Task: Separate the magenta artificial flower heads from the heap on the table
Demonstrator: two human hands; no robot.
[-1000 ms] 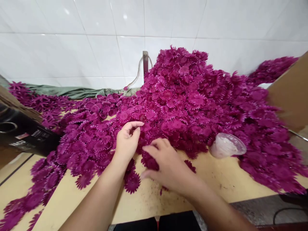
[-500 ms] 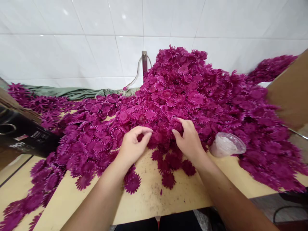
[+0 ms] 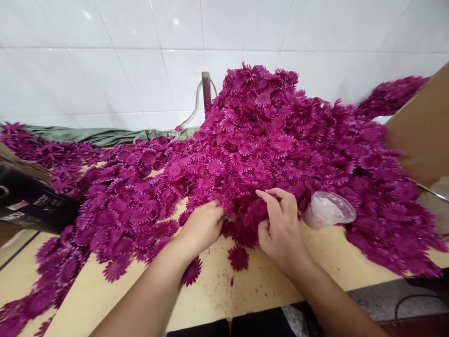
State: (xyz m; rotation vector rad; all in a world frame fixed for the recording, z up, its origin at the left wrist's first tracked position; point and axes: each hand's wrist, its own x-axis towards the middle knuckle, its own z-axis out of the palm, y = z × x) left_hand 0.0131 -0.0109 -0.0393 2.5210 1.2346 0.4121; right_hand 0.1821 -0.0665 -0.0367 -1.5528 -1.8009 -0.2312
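A large heap of magenta flower-shaped pieces (image 3: 266, 135) covers much of the tan board (image 3: 224, 290). At the heap's front edge, my left hand (image 3: 205, 224) is closed, its fingers curled down; what they hold, if anything, is hidden. My right hand (image 3: 280, 220) is beside the dark pieces at the front, with thumb and index finger apart around their right side. Between the two hands lie several darker flower pieces (image 3: 249, 224). One single flower (image 3: 238, 258) rests on the board just in front of them, and another (image 3: 191, 271) lies beside my left wrist.
A clear plastic cup with white contents (image 3: 328, 209) leans at the heap's right front. A black box (image 3: 35, 201) stands at the left, a cardboard panel (image 3: 421, 126) at the right. White tiles (image 3: 133, 28) and green cloth (image 3: 91, 135) are behind.
My left hand has turned over and its fingers have curled downward. My right hand has moved slightly down and right. Some dark pieces at the front have shifted, and the view has moved a little.
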